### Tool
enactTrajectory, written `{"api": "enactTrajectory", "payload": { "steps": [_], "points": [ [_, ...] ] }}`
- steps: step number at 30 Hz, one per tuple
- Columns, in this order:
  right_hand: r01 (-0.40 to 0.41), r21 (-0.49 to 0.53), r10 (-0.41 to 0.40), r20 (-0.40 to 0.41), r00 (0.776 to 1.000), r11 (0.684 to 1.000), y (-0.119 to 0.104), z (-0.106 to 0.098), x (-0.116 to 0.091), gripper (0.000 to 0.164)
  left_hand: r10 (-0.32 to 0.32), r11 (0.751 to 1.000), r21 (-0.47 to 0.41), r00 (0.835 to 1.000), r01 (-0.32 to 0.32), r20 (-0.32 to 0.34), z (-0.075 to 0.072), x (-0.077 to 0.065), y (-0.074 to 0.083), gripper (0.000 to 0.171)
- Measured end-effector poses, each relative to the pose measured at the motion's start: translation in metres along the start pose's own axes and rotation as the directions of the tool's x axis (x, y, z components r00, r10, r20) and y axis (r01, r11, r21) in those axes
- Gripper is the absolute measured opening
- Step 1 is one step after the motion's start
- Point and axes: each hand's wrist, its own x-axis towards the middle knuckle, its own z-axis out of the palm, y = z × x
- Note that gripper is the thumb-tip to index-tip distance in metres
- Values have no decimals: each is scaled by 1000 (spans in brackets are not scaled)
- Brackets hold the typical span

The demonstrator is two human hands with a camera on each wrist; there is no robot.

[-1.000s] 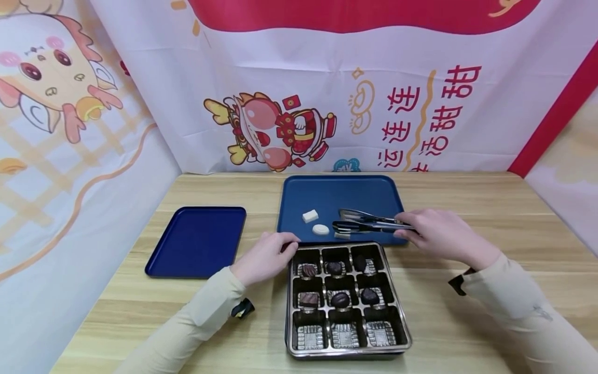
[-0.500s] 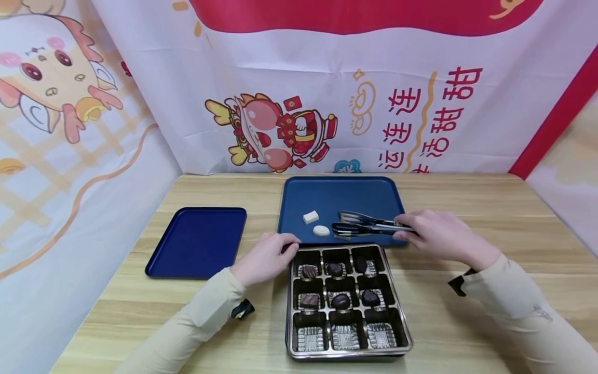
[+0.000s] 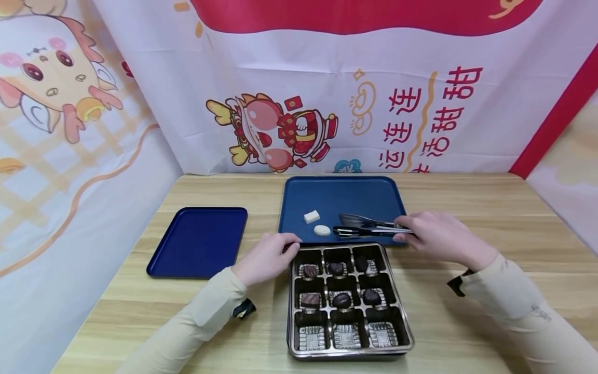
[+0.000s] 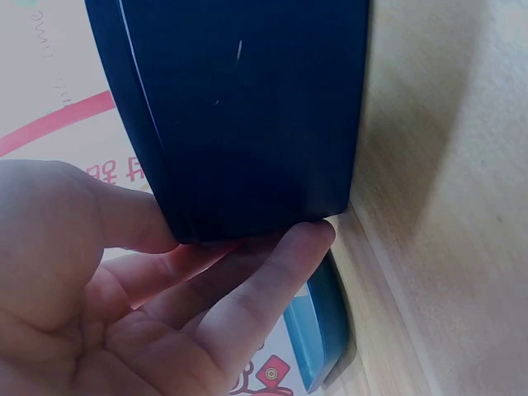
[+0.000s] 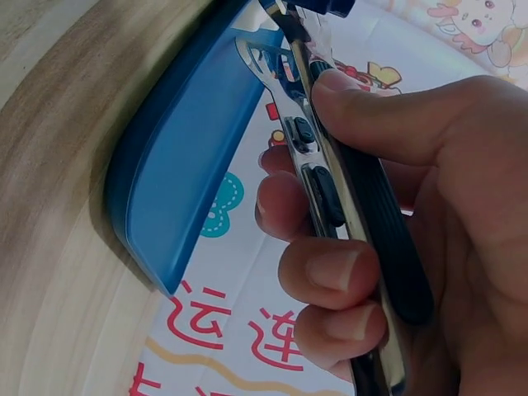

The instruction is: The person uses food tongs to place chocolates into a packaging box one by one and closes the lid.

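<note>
A black and metal pair of tongs is gripped in my right hand, its ends over the large blue tray. In the right wrist view the thumb presses one arm of the tongs and several fingers wrap the other side. Left of the tong ends lie a white block and a white oval piece. My left hand holds the far left corner of the chocolate box; in the left wrist view its thumb and fingers meet the dark box wall.
Dark chocolates, such as one oval chocolate, fill the far and middle rows of the box's divided insert. The near row shows only patterned bottoms. A smaller navy tray lies at left on the wooden table. A printed cloth hangs behind.
The upper arm of the tongs has come down toward the lower arm. A pale piece that showed under the tong ends no longer shows. My left hand and the box hold still.
</note>
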Motion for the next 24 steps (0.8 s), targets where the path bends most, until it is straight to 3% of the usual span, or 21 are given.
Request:
{"api": "enactTrajectory", "payload": {
  "steps": [14,24],
  "points": [
    [-29,-97,21,-80,997,995,-6,1,-1,18,12,1000,10,1000,-12,-10,-2,-1,3,24],
    [-89,-158,70,-119,990,983,10,-1,-7,22,-11,1000,-8,1000,11,19,-1,-1,2,26]
  ]
}}
